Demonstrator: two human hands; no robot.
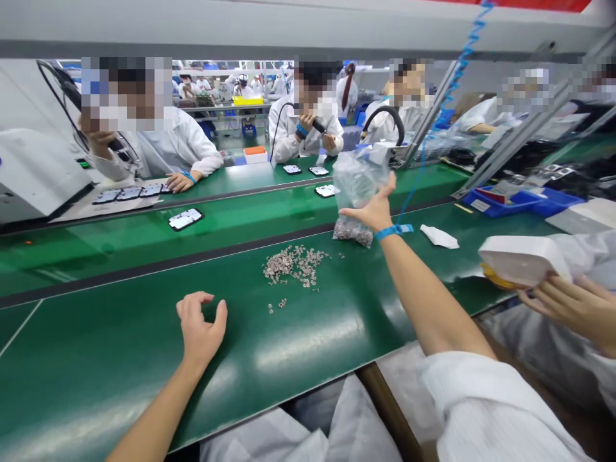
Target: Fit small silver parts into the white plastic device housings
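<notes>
My left hand point(199, 327) hovers over or rests on the green bench point(120, 340), fingers loosely curled and thumb apart, with nothing in it. My right hand point(375, 210), a blue wrist strap point(393, 231) on its wrist, reaches forward with thumb and fingers spread wide. It is right at a clear plastic bag point(353, 173) that stands upright; whether it touches the bag I cannot tell. Small metal screws point(353, 232) fill the bottom of the bag. Between my hands lies a loose pile of small metal screws point(293, 264), with several strays nearer me.
Beyond a dark rail runs a green conveyor with a white-and-black panel point(186, 219). Co-workers sit opposite. At the right, a neighbour's hand point(572, 308) holds a white container point(524, 256). Blue trays point(505, 202) and a white paper scrap point(439, 236) lie on the right.
</notes>
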